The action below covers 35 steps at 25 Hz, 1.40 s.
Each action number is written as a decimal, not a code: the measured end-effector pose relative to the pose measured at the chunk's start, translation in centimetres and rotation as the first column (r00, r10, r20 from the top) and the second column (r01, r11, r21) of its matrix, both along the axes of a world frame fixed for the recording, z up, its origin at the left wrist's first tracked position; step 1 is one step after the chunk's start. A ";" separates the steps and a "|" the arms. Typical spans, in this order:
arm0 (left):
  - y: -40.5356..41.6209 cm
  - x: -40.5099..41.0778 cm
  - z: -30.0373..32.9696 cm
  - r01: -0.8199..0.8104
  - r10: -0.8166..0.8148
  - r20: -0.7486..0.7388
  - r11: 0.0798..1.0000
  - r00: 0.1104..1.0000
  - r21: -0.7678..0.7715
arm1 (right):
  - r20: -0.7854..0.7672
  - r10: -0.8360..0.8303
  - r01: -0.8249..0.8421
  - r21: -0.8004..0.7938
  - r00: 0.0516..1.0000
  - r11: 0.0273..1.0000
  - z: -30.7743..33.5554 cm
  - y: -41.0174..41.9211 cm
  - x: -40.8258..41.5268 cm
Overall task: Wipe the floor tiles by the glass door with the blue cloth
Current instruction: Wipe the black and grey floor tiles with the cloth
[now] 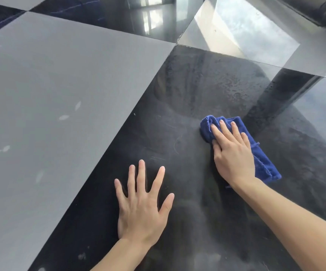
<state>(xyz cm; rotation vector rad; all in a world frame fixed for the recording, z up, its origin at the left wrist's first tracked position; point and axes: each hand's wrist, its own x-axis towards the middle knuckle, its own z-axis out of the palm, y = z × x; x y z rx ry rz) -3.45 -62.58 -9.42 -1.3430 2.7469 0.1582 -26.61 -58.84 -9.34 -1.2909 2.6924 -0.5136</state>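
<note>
Head view looks down on a checkered floor of glossy black tile [177, 118] and matte grey tile [50, 75]. On the black tile the right hand [230, 153] lies palm-down on the blue cloth [264, 163], fingers [220, 132] extended and pressing it against the floor — the cloth is folded into a long pad, bunched at its far end and sticking out past the wrist at the near end. The left hand [140, 204] rests flat on the same tile, fingers spread and holding nothing, near the cloth but apart from it. Streaky, mottled marks show on the black tile beyond the cloth — pale smudges dot the grey tile.
</note>
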 end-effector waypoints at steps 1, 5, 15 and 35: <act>0.1 0.1 0.0 0.000 0.000 -0.009 1.000 1.000 -0.001 | 0.005 -0.005 0.005 -0.019 1.000 1.000 0.1 0.4 0.9; -0.1 0.2 0.2 -0.018 0.019 -0.054 1.000 0.998 0.022 | 0.044 0.067 -0.065 -0.063 0.997 0.996 0.2 2.8 5.4; -2.8 3.7 1.0 -0.097 0.106 -0.218 0.994 0.970 0.052 | -0.056 0.249 -0.254 -0.107 0.967 0.961 0.1 9.8 13.2; -3.6 5.7 -0.9 -0.134 0.122 -0.217 0.990 0.968 -0.038 | -0.007 0.190 -0.190 -0.065 0.982 0.980 -1.1 -8.4 0.6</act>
